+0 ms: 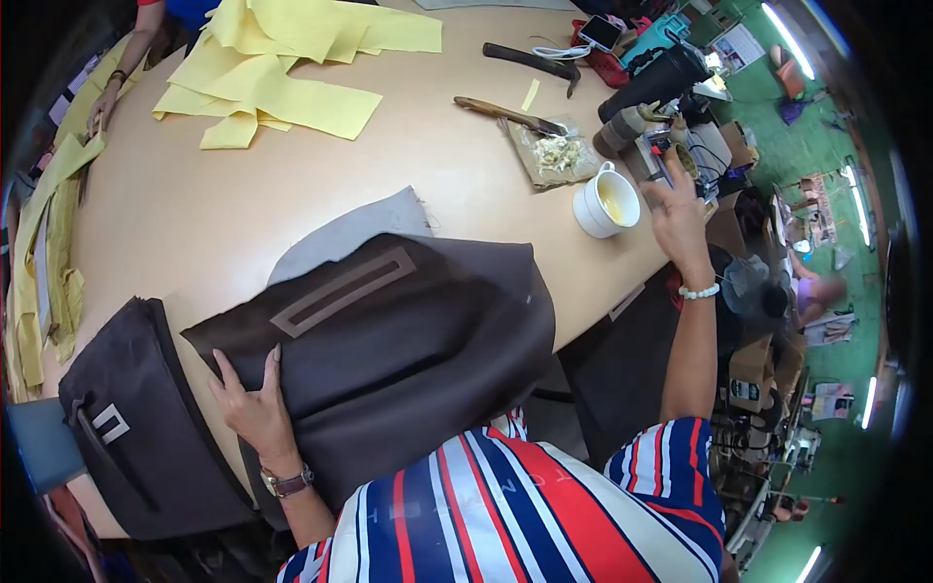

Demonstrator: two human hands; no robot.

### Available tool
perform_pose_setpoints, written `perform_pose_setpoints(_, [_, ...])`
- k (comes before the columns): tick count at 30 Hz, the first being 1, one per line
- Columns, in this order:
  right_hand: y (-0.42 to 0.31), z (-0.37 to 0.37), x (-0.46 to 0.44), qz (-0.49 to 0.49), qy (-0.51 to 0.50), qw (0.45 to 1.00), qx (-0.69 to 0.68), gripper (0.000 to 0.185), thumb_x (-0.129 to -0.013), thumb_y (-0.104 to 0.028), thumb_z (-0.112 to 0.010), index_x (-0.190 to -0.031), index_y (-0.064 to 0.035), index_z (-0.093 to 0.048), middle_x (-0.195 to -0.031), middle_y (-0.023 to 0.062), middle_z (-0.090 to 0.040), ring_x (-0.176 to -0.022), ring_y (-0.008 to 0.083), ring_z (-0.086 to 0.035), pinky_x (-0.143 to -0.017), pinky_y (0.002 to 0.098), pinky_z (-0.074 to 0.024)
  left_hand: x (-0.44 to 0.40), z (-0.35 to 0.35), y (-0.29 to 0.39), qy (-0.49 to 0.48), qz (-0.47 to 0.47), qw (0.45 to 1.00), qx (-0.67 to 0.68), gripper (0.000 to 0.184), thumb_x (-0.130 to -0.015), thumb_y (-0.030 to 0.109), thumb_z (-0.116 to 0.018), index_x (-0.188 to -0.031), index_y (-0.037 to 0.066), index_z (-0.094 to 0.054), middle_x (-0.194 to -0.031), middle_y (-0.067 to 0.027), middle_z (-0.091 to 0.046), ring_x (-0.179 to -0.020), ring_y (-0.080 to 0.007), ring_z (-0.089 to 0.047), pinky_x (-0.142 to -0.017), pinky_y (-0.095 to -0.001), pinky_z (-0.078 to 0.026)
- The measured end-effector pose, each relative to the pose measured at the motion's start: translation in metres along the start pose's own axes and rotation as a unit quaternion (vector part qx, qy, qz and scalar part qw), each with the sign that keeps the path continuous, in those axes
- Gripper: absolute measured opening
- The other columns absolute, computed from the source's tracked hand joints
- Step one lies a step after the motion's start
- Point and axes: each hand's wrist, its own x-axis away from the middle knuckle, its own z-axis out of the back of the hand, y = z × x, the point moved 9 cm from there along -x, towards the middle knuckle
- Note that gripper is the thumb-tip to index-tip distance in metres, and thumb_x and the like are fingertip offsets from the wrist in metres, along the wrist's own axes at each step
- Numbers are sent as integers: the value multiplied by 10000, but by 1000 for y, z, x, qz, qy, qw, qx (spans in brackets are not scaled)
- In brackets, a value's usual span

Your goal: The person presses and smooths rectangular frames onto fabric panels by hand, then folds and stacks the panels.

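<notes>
Dark brown material [418,340] lies across the table's near edge, with a lighter brown rectangular frame shape [345,291] on it. My left hand [248,394] rests on its left part, thumb and fingers apart. A grey piece [360,233] shows from beneath its far edge. My right hand [677,209] is raised at the right, beyond the white cup [606,201] with yellowish contents, near a small red and black object [660,144]. Its fingertips overlap that clutter, and whether they hold anything is unclear.
Yellow sheets [292,87] lie at the far left of the table [457,185]. A hammer [530,60], a brush [505,112], a glue-smeared board [549,155] and a black tumbler [656,83] stand or lie at the right. Folded dark pieces [146,428] sit left. Another person's hand [102,107] touches yellow material.
</notes>
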Motion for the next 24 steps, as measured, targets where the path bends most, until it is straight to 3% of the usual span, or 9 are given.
perform_pose_setpoints(3, [-21,-13,21,9,-127,989,79,258,-722,7,-508,-890,-95,-676,-1328,171,-415,-1258,377,-334,-974,636,-229,0,-1,-1,-28,45,998,17,688,-710,354,-749,-1211,-50,-504,-1089,-276,-505,-812,-390,-562,-697,-416,-458])
perform_pose_setpoints(7, [-46,-5,30,22,-164,986,23,282,-686,45,-480,-829,-89,-683,-1320,174,-428,-1263,394,-322,-983,609,-240,2,-2,-2,23,-37,999,-6,688,-712,363,-745,-1196,-64,-506,-1072,-267,-517,-860,-383,-563,-718,-415,-465])
perform_pose_setpoints(9, [-81,10,30,76,-131,979,-134,362,-631,105,-425,-841,-61,-667,-1254,192,-485,-1207,370,-411,-1004,446,-307,1,0,0,21,-36,999,-29,688,-711,366,-744,-1187,-71,-508,-1046,-255,-526,-876,-379,-563,-725,-412,-468])
perform_pose_setpoints(11, [-140,38,33,71,-119,935,-328,441,-606,135,-379,-901,-36,-658,-1201,178,-518,-1150,320,-482,-973,382,-364,-1,-1,-1,-8,1,1000,-8,694,-705,382,-744,-1173,-77,-515,-969,-224,-529,-846,-382,-563,-705,-412,-469])
perform_pose_setpoints(13, [-192,40,42,104,-123,854,-494,496,-608,143,-344,-979,-11,-635,-1157,159,-532,-1107,267,-514,-945,338,-397,-1,1,0,3,-10,1000,-9,691,-706,384,-743,-1167,-79,-518,-966,-225,-527,-824,-379,-562,-689,-411,-468])
perform_pose_setpoints(15, [-243,23,56,89,-211,764,-603,519,-624,144,-333,-1044,10,-608,-1133,147,-534,-1088,246,-521,-959,321,-383,-1,2,2,14,-19,1000,-4,693,-704,384,-744,-1165,-81,-516,-964,-221,-528,-815,-372,-566,-685,-404,-476])
perform_pose_setpoints(18, [-284,-21,62,100,-225,762,-599,551,-632,134,-346,-1094,-18,-604,-1228,182,-471,-1145,286,-483,-994,341,-352,-1,3,0,18,-12,1000,1,688,-690,367,-758,-1153,-86,-526,-955,-218,-527,-790,-359,-569,-657,-395,-475])
perform_pose_setpoints(22, [-282,-80,56,93,-157,871,-455,627,-630,135,-338,-1147,-96,-607,-1378,206,-328,-1316,353,-268,-1090,402,-194,-3,7,4,21,-1,1000,19,664,-677,326,-776,-1124,-105,-543,-899,-215,-527,-751,-346,-562,-632,-393,-459])
perform_pose_setpoints(24, [-287,-86,59,129,-137,905,-381,598,-658,127,-383,-1158,-121,-600,-1352,230,-346,-1283,410,-279,-1079,447,-193,-4,4,1,11,5,1000,14,678,-677,344,-773,-1138,-93,-535,-950,-221,-524,-768,-352,-569,-637,-392,-469])
